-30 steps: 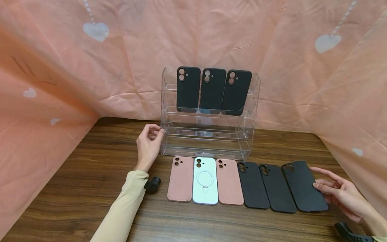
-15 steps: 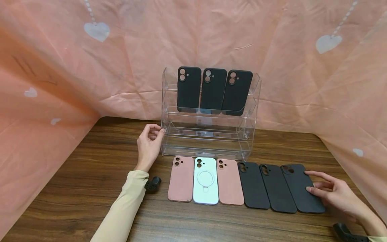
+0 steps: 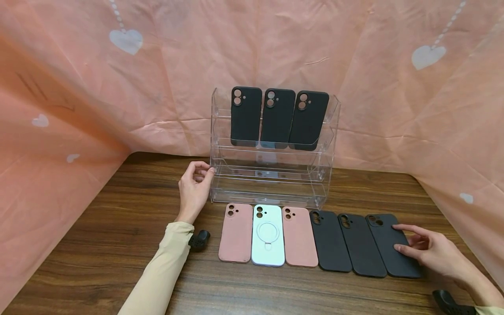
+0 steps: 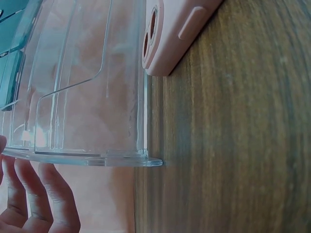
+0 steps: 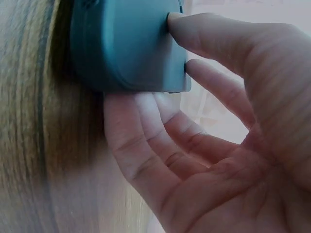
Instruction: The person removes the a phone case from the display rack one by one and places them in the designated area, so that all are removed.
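At the left side of a clear tiered display rack (image 3: 271,192), my left hand (image 3: 193,188) grips the side panel; in the left wrist view several fingers (image 4: 58,194) lie against its outer face. My right hand (image 3: 441,253) holds the rightmost black phone case (image 3: 387,245), which lies flat in the row. Its thumb rests on top while other fingers sit along the outer edge, as the right wrist view shows. Two more black phone cases, a pink phone case (image 3: 300,238), a white phone case (image 3: 267,251) with a ring, and another pink phone case (image 3: 235,236) continue the row leftward.
Three black phone cases lean in the rack's top tier, among them the middle one (image 3: 277,118). The wooden table (image 3: 118,236) meets pink cloth walls (image 3: 165,87) with white hearts behind and at both sides. The row of cases lies just before the rack's front.
My right hand has lowered the rightmost black phone case flat beside its neighbour and shifted slightly left over it. My left hand stays on the rack.
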A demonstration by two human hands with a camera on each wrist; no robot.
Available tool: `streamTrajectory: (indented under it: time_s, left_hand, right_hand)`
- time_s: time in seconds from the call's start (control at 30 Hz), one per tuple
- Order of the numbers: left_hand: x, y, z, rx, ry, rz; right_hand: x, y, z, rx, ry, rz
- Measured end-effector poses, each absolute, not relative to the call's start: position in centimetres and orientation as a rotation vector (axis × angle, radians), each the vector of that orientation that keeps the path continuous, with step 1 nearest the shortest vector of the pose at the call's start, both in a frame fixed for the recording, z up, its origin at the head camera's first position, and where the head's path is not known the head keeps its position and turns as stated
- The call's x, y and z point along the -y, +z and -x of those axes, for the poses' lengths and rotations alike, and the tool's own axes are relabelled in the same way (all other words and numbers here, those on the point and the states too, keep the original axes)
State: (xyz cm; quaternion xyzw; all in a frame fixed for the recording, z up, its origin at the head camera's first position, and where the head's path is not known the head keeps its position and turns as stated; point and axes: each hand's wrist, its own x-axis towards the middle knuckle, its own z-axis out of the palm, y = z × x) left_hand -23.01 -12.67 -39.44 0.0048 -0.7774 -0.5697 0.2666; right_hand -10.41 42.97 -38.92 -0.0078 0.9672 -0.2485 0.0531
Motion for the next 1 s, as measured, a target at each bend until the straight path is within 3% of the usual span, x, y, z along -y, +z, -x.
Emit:
streamTrajectory:
  time_s: [0.4, 0.67, 1.0]
  left_hand:
    - [12.7, -39.3, 23.0, 2.101, -1.537, -0.009]
    - [13.0, -38.7, 22.9, 2.137, -1.517, 0.015]
    - [13.4, -35.2, 24.1, 2.014, -1.489, 0.1]
  right_hand:
    - [-43.0, -38.9, 10.4, -2.904, -0.79, 0.039]
    - [-42.8, -38.3, 11.0, -2.989, -0.564, 0.076]
    - [-40.2, -38.0, 12.3, -3.19, -0.633, 0.13]
